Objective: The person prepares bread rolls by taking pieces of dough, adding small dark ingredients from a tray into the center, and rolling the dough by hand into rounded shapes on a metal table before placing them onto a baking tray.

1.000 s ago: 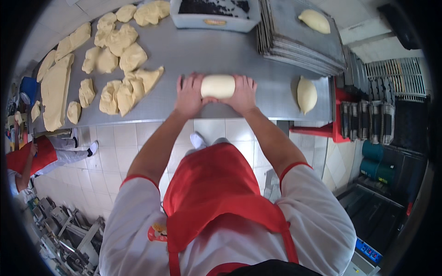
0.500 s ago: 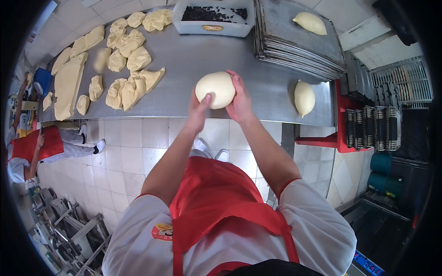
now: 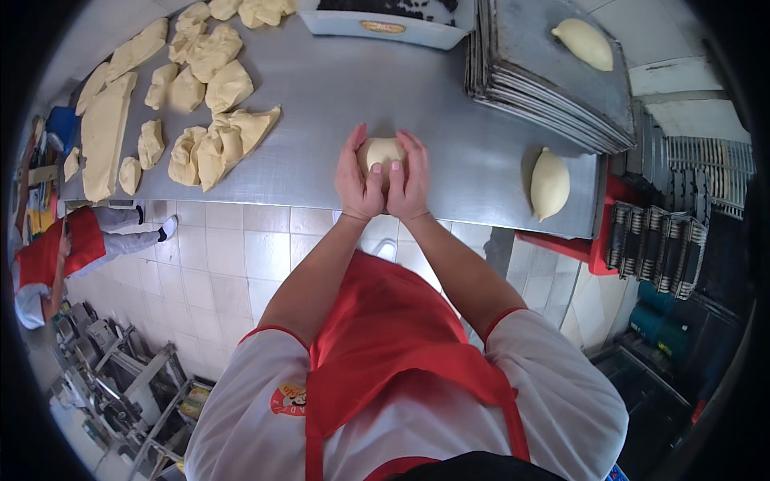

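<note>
Where hands cup it, dough (mostly) hides.

Both hands cup a pale dough ball on the steel table. The left hand wraps its left side and the right hand wraps its right side, thumbs pressed together on the near side. Left of the left hand lies a group of cut dough pieces. Right of the right hand, well apart, rests a shaped dough loaf. Beyond the right hand stands a stack of metal trays carrying another shaped loaf.
</note>
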`<state>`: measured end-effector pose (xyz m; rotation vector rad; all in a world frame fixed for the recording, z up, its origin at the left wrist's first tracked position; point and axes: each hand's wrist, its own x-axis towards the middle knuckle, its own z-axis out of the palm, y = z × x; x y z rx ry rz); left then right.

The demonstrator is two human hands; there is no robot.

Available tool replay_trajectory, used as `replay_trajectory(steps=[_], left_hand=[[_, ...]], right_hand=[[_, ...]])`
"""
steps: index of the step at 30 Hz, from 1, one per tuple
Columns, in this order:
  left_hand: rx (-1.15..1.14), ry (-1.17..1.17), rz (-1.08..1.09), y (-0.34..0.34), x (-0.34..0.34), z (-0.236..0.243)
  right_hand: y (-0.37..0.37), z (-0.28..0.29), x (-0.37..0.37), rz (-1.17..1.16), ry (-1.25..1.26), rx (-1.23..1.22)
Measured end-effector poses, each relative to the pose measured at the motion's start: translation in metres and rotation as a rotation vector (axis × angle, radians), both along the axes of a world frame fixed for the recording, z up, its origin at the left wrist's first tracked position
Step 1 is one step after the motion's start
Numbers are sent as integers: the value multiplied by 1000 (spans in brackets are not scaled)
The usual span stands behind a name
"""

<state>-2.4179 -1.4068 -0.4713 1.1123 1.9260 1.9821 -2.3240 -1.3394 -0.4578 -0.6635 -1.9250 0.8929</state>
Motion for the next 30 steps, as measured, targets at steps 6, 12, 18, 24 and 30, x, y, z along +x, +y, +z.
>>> replay_trajectory(steps=[6,12,18,24,30], left_hand=[[6,71,80,40,-36,-17],[-69,124,107,83,-69,-6],[-273,167,-137,11,-38,16],[-169,52,-69,30,-35,-3],[-71,37,47,93,-74,-7]], right_hand=[[45,-5,-37,-32,34,21],[69,-3,-61,-206,-208,-21],[21,-7,-20,-135,-179,-58],[35,-14,-26,-107,-125,24],[83,-15,-64,-251,-174,-26]])
